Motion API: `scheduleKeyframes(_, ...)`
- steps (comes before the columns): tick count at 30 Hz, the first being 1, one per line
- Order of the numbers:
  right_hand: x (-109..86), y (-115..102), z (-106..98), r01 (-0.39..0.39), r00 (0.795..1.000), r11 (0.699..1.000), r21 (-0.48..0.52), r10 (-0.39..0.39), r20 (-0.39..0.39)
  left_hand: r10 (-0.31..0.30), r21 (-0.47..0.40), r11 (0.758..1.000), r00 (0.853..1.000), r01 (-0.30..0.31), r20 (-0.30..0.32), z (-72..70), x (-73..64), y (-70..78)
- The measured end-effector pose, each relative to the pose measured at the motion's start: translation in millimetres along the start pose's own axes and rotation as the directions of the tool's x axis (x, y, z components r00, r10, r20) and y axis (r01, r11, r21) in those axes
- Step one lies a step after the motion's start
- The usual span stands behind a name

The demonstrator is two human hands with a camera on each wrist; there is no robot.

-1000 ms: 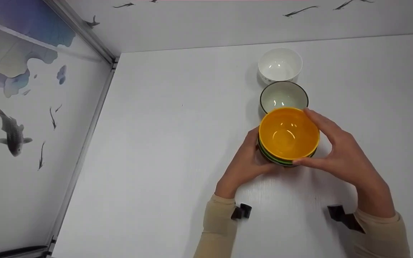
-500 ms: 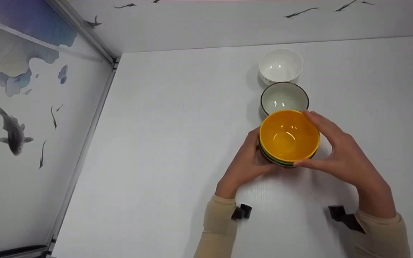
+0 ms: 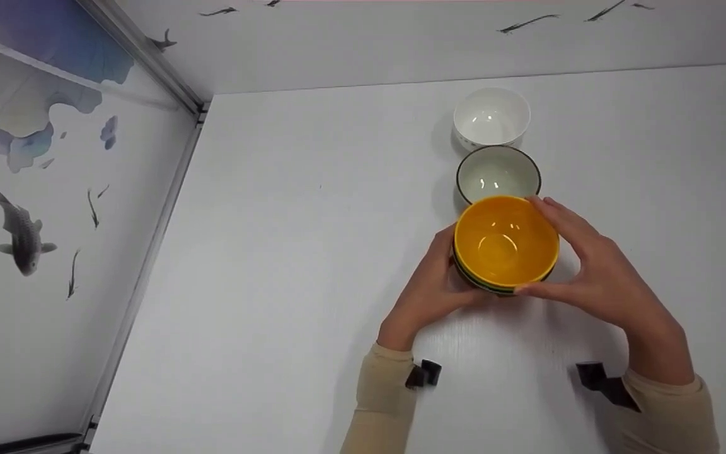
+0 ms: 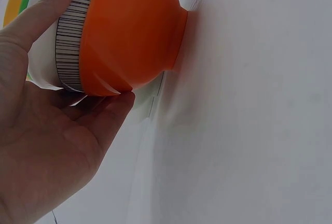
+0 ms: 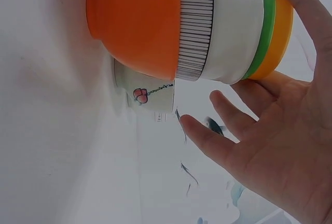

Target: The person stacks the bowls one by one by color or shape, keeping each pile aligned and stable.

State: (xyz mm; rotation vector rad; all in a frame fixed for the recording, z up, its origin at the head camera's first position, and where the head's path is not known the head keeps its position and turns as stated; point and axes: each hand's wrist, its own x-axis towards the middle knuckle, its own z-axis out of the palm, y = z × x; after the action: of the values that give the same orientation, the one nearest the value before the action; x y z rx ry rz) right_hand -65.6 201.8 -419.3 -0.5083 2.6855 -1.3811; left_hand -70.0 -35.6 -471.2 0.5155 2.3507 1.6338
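A grey fish (image 3: 24, 236) decorates the panel (image 3: 120, 265) beside the white table (image 3: 262, 252).

my plain beige fabric left sleeve (image 3: 383, 391), matching beige right sleeve (image 3: 675, 410), both lightly creased, small black blocky left wrist camera (image 3: 431, 372), similar black right wrist camera (image 3: 592, 376)

- One left hand (image 3: 426, 287), one right hand (image 3: 612, 277)
- One white bowl (image 3: 492, 116), one pale green bowl (image 3: 498, 171), upper right
- One bowl stack (image 3: 507, 243), its number unclear, right of centre
- Two sleeves (image 3: 385, 391), lower right
- One large printed fish (image 3: 23, 236), left
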Motion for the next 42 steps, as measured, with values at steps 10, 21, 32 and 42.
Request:
scheduleKeyframes(10, 0.7, 0.3, -0.9, 0.015, 1.000, 1.000, -0.006, -0.014, 0.020, -0.012, 0.000, 1.000, 1.000, 0.012, -0.005, -0.7, -0.9, 0.7)
scheduleKeyframes(21, -0.1, 0.7, -1.2, 0.021, 0.999, 1.000, -0.003, -0.021, 0.043, -0.002, 0.011, 1.000, 1.000, 0.002, -0.011, -0.4, -1.2, 0.7)
scheduleKeyframes(32, 0.1, -1.9, -1.9, -0.001, 0.996, 0.999, 0.039, -0.002, 0.085, 0.013, 0.016, 1.000, 1.000, -0.013, -0.014, -1.0, -0.4, -0.8)
scheduleKeyframes(42, 0.2, -3.0, -4.6, -0.026, 0.994, 0.999, 0.020, 0.023, 0.107, 0.004, -0.008, 1.000, 1.000, -0.004, -0.012, -0.3, -0.1, -0.5)
